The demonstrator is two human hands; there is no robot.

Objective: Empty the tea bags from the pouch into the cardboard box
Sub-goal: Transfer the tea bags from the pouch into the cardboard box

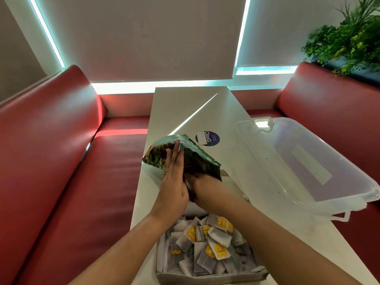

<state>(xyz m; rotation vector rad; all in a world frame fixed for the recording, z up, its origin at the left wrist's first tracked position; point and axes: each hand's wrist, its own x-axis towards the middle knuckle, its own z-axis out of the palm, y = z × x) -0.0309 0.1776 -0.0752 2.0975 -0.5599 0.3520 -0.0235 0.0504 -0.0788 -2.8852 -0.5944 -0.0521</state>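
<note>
Honestly, my left hand [173, 182] lay flat on the pouch [195, 159], right hand [205, 187] at its mouth, grip hidden; held past the cardboard box [209, 278], stray tea bags [205, 243] could've hit the table [205, 112].

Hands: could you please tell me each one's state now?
Left hand: open, fingers flat against the pouch.
Right hand: fingers hidden by the pouch; cannot tell.
</note>
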